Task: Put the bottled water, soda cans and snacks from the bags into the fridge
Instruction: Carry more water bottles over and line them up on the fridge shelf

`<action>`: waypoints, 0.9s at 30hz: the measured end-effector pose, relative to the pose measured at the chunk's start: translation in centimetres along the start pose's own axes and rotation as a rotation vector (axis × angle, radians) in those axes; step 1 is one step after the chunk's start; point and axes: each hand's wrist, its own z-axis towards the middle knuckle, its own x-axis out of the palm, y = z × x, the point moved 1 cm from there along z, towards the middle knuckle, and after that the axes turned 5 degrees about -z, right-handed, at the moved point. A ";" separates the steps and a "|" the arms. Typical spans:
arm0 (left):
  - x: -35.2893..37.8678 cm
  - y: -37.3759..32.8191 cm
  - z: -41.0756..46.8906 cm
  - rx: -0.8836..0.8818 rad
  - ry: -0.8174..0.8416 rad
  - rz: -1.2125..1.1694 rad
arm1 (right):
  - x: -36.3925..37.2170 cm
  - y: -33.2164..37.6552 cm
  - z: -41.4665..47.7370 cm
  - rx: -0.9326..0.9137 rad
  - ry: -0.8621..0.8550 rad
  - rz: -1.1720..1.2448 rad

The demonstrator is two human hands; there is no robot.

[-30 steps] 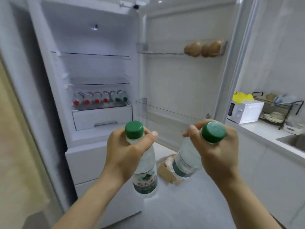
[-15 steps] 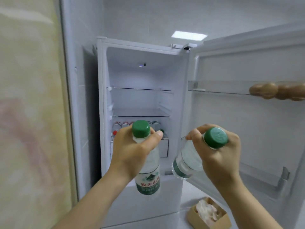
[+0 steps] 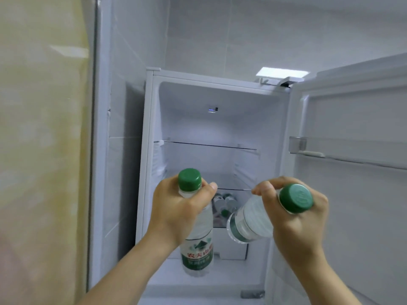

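You hold two green-capped water bottles | left bottle (image 3: 197, 243) upright, label facing you | right bottle (image 3: 253, 219) tilted, base toward fridge (image 3: 220, 119) | more bottles (image 3: 224, 205) lying on lower shelf

One head-worn wide-angle view looked forward, tilted slightly upward, from close before the open fridge (image 3: 211, 119), taking in its interior, the door (image 3: 352, 194) at right, and both forearms low.

Two bare forearms, no sleeves in view. Left hand (image 3: 180, 213) and right hand (image 3: 301, 219): no gloves, rings, watch; short, unpainted nails.
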 end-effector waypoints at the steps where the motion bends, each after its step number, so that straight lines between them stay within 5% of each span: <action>1: 0.5 0.5 0.7 0.011 -0.006 0.008 | 0.4 -1.1 0.6 -0.006 -0.003 0.009; 27: 2.4 16.0 17.7 0.061 -0.155 -0.013 | 15.1 -20.9 7.1 -0.030 -0.089 0.099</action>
